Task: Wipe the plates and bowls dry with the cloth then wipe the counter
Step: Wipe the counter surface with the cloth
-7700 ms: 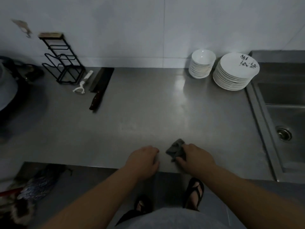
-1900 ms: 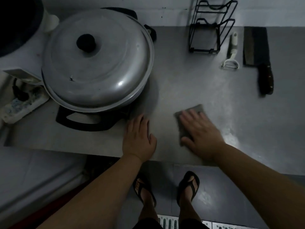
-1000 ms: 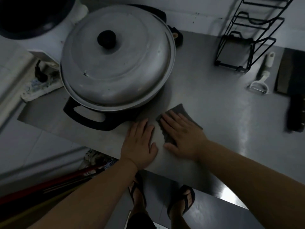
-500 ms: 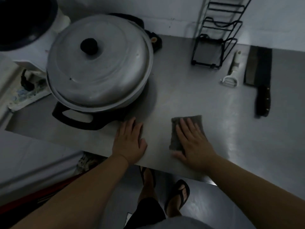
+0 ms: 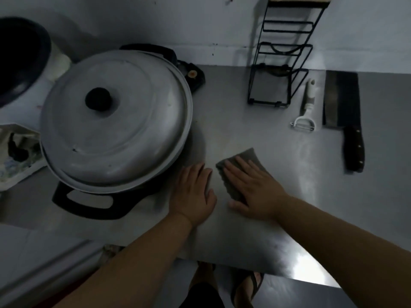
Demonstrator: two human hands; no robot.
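Observation:
A grey cloth (image 5: 251,157) lies flat on the steel counter (image 5: 244,121), just right of a big lidded pot. My right hand (image 5: 253,190) presses down on the cloth with its fingers spread, covering most of it. My left hand (image 5: 193,194) rests flat on the bare counter beside it, close to the pot's edge, holding nothing. No plates or bowls are in view.
The large metal pot (image 5: 115,121) sits on a black burner with handles at the left. A black wire rack (image 5: 280,70), a white peeler (image 5: 307,107) and a cleaver (image 5: 342,107) lie at the back right. The counter's front edge runs below my wrists.
My right hand has slid the cloth left, back toward the pot and my left hand. The left hand stays planted on the counter. The view has shifted slightly.

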